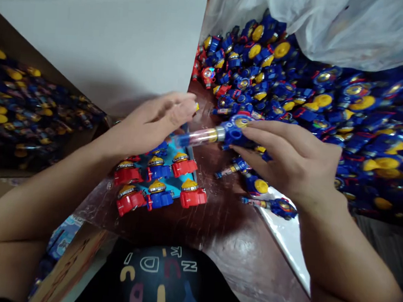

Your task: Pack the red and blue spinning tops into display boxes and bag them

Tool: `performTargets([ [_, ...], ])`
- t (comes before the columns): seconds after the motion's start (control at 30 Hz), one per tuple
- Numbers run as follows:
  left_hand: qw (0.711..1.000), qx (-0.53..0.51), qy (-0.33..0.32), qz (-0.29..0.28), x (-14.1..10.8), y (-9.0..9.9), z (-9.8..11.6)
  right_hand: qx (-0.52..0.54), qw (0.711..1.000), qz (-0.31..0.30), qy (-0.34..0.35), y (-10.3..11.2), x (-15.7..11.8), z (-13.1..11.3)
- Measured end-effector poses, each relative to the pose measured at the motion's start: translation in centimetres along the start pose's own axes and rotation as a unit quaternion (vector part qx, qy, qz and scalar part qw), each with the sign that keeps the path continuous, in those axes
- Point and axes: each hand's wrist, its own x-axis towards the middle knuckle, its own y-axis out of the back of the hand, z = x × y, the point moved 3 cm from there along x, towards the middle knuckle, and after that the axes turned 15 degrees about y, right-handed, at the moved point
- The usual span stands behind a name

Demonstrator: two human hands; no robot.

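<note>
Between the thumb and fingers of my right hand is a blue toy with a clear tube that points left. My left hand is over the far part of a light-blue tray, its fingers close together and pointing right; a small yellow piece shows at its fingertips, and whether it is gripped is unclear. Red toys and blue toys with yellow tops stand in rows on the tray. Part of the tray is hidden under my left hand.
A large pile of blue and yellow toys lies at the back right, beside plastic sheeting. Several loose toys rest on the brown table. A box of toys is at left, near a white panel.
</note>
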Motion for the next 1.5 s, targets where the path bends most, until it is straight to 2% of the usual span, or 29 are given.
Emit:
performTargets([
  [0.03,0.998,-0.026,0.007,-0.054,-0.1,-0.5,0.5,0.023,0.999,0.02,0.025,0.6,0.8,-0.5],
  [0.07,0.996,-0.032,0.005,-0.084,-0.3,-1.0,1.0,0.054,0.997,0.041,0.036,0.8,1.5,-0.9],
  [0.1,0.996,-0.019,-0.005,-0.083,-0.6,-1.3,1.3,0.098,0.993,0.062,0.032,0.6,2.3,-1.2],
  [0.2,0.993,0.092,-0.067,0.033,-1.7,-1.3,1.6,0.289,0.95,0.113,-0.02,-1.1,4.0,-1.7],
  [0.27,0.981,0.151,-0.09,0.081,-2.4,-1.0,0.9,0.364,0.921,0.126,-0.051,-2.2,4.7,-1.7],
  [0.3,0.978,0.166,-0.094,0.09,-2.7,-0.6,0.3,0.364,0.92,0.131,-0.061,-2.5,4.8,-1.6],
  [0.37,0.973,0.18,-0.085,0.121,-3.2,0.4,-1.3,0.309,0.94,0.131,-0.061,-2.7,4.9,-1.2],
  [0.43,0.963,0.201,-0.073,0.166,-3.8,1.4,-3.3,0.243,0.964,0.101,-0.026,-3.2,4.9,-1.0],
  [0.5,0.954,0.227,-0.06,0.188,-4.3,1.8,-5.2,0.198,0.979,0.046,0.025,-4.2,4.9,-1.0],
  [0.63,0.959,0.239,-0.027,0.149,-4.8,0.9,-7.8,0.168,0.982,-0.038,0.076,-6.1,4.9,-1.7],
  [0.77,0.967,0.213,-0.014,0.142,-4.6,0.1,-8.3,0.097,0.983,-0.118,0.104,-5.9,6.1,-2.8],
  [0.9,0.966,0.208,-0.014,0.15,-4.5,0.3,-8.0,0.031,0.975,-0.2,0.096,-6.5,8.4,-3.9],
  [0.97,0.963,0.215,-0.018,0.16,-5.0,0.6,-7.4,0.037,0.968,-0.226,0.099,-7.1,9.2,-4.4],
  [1.1,0.954,0.252,-0.086,0.14,-6.9,-0.4,-5.2,0.1,0.97,-0.198,0.099,-7.5,9.3,-5.3],
  [1.17,0.947,0.277,-0.118,0.107,-7.7,-2.0,-4.1,0.112,0.971,-0.195,0.084,-7.6,9.0,-5.4],
  [1.27,0.935,0.321,-0.119,0.09,-7.9,-4.5,-3.1,0.141,0.97,-0.186,0.069,-7.6,8.7,-5.2],
  [1.4,0.93,0.327,-0.142,0.089,-6.8,-6.1,-2.8,0.207,0.976,-0.073,0.018,-6.2,7.1,-4.5],
  [1.5,0.938,0.301,-0.151,0.076,-6.9,-5.3,-3.0,0.264,0.964,-0.003,-0.011,-5.2,3.4,-5.2],
])
